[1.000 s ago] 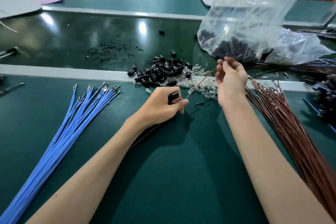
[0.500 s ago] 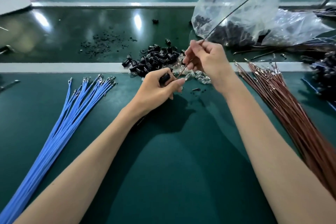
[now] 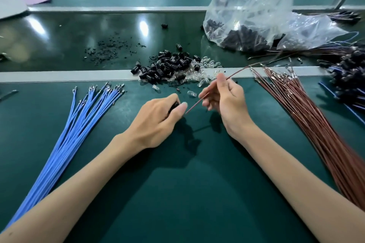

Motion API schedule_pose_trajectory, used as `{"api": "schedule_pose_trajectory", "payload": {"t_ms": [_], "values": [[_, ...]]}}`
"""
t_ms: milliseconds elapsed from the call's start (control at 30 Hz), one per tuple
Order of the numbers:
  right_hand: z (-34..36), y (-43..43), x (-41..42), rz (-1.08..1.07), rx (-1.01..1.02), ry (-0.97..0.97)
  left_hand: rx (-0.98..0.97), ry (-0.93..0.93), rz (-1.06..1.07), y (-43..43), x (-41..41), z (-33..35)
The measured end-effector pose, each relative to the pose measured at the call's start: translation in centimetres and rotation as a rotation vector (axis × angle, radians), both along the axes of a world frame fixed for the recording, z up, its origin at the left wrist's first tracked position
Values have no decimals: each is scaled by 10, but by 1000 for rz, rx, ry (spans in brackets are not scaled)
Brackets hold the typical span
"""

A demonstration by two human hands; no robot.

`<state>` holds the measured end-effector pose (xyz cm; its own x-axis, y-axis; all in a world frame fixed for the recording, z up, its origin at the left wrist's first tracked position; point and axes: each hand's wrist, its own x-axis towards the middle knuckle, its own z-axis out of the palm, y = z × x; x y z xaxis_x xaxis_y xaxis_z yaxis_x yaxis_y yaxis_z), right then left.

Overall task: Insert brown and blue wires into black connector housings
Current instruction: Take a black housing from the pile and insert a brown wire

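The dark green matte surface fills the foreground, with both bare forearms reaching in across it. The left hand curls its fingers round a small black cylindrical connector housing, which shows only in part between the fingers. The right hand pinches a single thin brown insulated wire between thumb and fingertips. The wire's near end points at the housing and lies just beside a left fingertip; whether it has entered the opening cannot be told. Its far end arcs up and to the right.

A fanned bundle of blue wires with metal terminals lies to the left, a like bundle of brown wires to the right. Beyond the hands, a loose heap of black housings mingles with small clear glass bulbs. Farthest off, a crumpled clear plastic bag holds more black parts.

Likely faults: the wire, pinched well back from its tip, may buckle if pushed off-axis. Its end may also miss the cavity or seat incompletely, because the left hand hides the opening.
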<state>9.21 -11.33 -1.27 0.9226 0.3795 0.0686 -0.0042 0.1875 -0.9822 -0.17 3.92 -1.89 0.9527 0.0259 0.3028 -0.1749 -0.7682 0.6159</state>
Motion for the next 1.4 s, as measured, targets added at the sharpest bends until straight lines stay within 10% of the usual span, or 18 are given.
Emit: {"api": "schedule_pose_trajectory", "payload": {"t_ms": [1400], "values": [[-2, -5, -3, 50, 292, -5, 43, 20, 50, -3, 0, -5]]}}
